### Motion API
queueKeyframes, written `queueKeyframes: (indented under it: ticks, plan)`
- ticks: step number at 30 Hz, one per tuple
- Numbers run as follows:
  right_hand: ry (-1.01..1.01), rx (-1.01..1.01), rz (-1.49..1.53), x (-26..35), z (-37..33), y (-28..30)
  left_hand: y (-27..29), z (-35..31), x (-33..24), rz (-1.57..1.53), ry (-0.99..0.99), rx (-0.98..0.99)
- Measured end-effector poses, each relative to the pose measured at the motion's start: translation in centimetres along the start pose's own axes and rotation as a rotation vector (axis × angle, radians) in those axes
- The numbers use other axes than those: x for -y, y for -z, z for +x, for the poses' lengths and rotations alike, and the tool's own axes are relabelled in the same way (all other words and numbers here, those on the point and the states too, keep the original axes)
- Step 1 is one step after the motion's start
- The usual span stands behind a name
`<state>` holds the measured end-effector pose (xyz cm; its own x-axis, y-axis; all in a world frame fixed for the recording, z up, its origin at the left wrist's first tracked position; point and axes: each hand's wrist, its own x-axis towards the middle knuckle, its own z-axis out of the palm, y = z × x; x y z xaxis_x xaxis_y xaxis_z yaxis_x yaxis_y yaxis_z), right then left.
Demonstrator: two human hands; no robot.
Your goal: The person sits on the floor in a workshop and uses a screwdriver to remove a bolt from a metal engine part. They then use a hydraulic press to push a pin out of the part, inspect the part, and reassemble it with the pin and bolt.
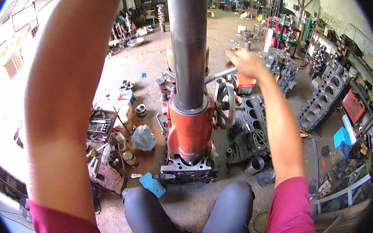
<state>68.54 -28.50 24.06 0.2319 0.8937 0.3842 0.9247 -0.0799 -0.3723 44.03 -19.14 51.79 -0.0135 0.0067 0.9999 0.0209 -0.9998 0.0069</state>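
Note:
A red machine (189,132) with a thick dark upright column (185,41) stands in front of me. Beneath its base lies a metal engine block (188,172). On the machine's right side my right hand (247,65) is closed on the end of a metal lever (223,74), thumb pointing left; the hand is slightly blurred. Just below that hand is a spoked handwheel (225,105). My left arm reaches up past the top edge of the view, so the left hand is hidden. My knees are on either side of the near end of the block.
Engine blocks (250,122) and a larger cylinder block (323,99) lie at right. A socket tray (101,124), a plastic-wrapped lump (143,138) and a can (129,158) sit at left. A blue cloth (152,184) is by my left knee, a metal sleeve (255,165) by my right.

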Motion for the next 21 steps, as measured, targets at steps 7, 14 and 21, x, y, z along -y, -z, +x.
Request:
queueKeyframes:
  ticks: [7,14,21]
  plan:
    - [-0.456,-0.48,1.109,-9.2,-13.1,-5.8,9.8,-11.9,7.5,0.117,0.273,-0.088]
    - [-0.633,-0.322,1.477,-10.2,-16.8,-17.1,11.3,-31.4,17.6,0.095,0.703,0.027]
    - [-0.667,-0.724,1.736,-9.4,-15.6,-19.2,6.9,-37.9,17.3,0.206,0.951,0.226]
